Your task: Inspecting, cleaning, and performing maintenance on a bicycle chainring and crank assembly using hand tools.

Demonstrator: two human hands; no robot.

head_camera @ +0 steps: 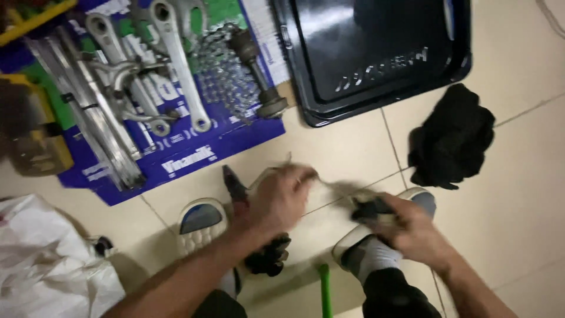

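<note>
My left hand (281,200) is closed on one end of a thin cable or wire (332,187) that stretches toward my right hand (406,229). My right hand is closed on a small dark rag or part (369,209) at the cable's other end. Both hands are blurred by motion, low over the tiled floor between my two feet in white slippers (201,222). A black glove-like cloth (268,258) lies just under my left wrist. A dark tool tip (234,184) pokes up beside my left hand.
A blue printed sheet (188,154) at the upper left carries bicycle crank arms (176,59), a chain (222,76) and a metal axle (259,70). A black tray (382,59) lies at the top, a black cloth (452,138) at right, a white plastic bag (47,259) at lower left, a green rod (325,291) below.
</note>
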